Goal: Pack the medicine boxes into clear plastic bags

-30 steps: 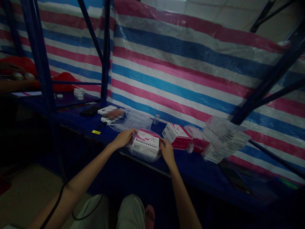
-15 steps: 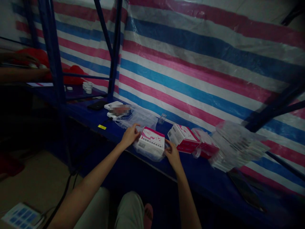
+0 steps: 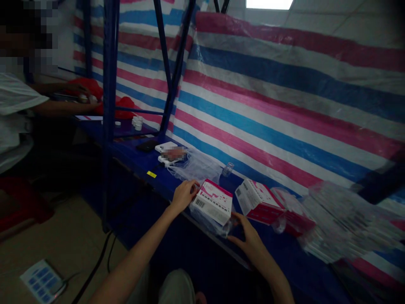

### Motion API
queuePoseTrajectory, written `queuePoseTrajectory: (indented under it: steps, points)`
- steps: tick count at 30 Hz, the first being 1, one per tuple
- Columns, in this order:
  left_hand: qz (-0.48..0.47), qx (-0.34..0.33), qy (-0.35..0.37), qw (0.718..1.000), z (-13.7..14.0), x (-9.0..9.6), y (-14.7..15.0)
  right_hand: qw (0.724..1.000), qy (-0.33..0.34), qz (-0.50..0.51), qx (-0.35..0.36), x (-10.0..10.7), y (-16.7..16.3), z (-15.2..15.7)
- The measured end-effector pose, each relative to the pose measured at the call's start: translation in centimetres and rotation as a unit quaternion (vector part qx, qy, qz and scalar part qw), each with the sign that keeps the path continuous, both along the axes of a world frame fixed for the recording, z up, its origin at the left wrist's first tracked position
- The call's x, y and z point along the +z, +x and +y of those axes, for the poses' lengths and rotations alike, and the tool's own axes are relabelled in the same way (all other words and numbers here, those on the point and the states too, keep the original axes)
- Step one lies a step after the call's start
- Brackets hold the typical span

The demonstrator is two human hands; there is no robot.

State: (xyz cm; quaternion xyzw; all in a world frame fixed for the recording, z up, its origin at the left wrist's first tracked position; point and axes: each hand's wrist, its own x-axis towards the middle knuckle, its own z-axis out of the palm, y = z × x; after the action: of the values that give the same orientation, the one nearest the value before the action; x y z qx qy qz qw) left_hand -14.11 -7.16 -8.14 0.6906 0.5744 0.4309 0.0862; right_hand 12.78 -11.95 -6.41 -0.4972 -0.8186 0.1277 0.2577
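Observation:
A white and pink carton (image 3: 215, 198) lies near the bench's front edge, with a clear plastic bag (image 3: 205, 219) showing under and around its near side. My left hand (image 3: 184, 196) is at the carton's left side, fingers curled together at the edge of the bag. Beside the right end of the carton is my right hand (image 3: 249, 238), its thumb and forefinger apart, with the thumb near the bag's edge. Whether its other fingers touch the bag is hidden.
To the right stand a second pink and white carton (image 3: 259, 200), a bagged carton (image 3: 295, 211) and a bagged stack of flat pieces (image 3: 344, 223). Behind lie loose clear bags (image 3: 202, 166) and a small clear cup (image 3: 228, 169). A co-worker's arm (image 3: 66, 107) reaches in beyond the blue post (image 3: 109, 105).
My view has swung left and up, bringing the co-worker into sight. My right hand has shifted off the carton's right side, its thumb and forefinger now spread. My left hand stays at the left side.

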Motion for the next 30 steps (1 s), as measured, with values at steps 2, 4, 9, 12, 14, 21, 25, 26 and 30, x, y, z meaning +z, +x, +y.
queuePoseTrajectory:
  steps: [2,4,9,12,14,21,25,26,30]
  points:
    - [-0.003,-0.004,0.006,1.0,-0.1,-0.2,-0.1,0.997,0.051,-0.058,-0.014,2.0,-0.2,-0.8]
    - [-0.01,-0.006,0.001,1.0,-0.1,-0.3,-0.1,0.99,0.101,-0.101,-0.013,4.3,-1.5,-1.2]
    - [-0.019,-0.013,0.01,1.0,0.2,-0.4,-0.4,0.977,0.08,-0.173,0.099,7.3,-7.1,2.2]
    - [-0.016,0.013,0.083,0.996,0.0,-0.5,-0.5,0.968,0.012,-0.225,0.111,7.4,-9.1,5.6]
    - [-0.025,0.046,0.148,0.988,-0.8,-0.7,-0.5,0.968,-0.01,-0.234,0.092,7.3,-9.7,6.8]
    - [0.041,-0.042,0.231,0.971,-4.2,-1.3,0.0,0.983,-0.08,-0.11,0.123,7.8,-8.4,7.9]
    - [0.096,-0.117,0.148,0.977,-4.0,-1.2,0.5,0.954,-0.137,0.205,0.168,9.1,-5.2,8.0]
    - [0.105,-0.12,0.131,0.978,-3.8,-1.1,0.5,0.931,-0.14,0.288,0.175,9.7,-4.4,7.7]
    - [0.166,-0.07,0.134,0.974,-3.4,-0.2,1.2,0.871,-0.101,0.459,0.144,13.9,-1.6,6.0]
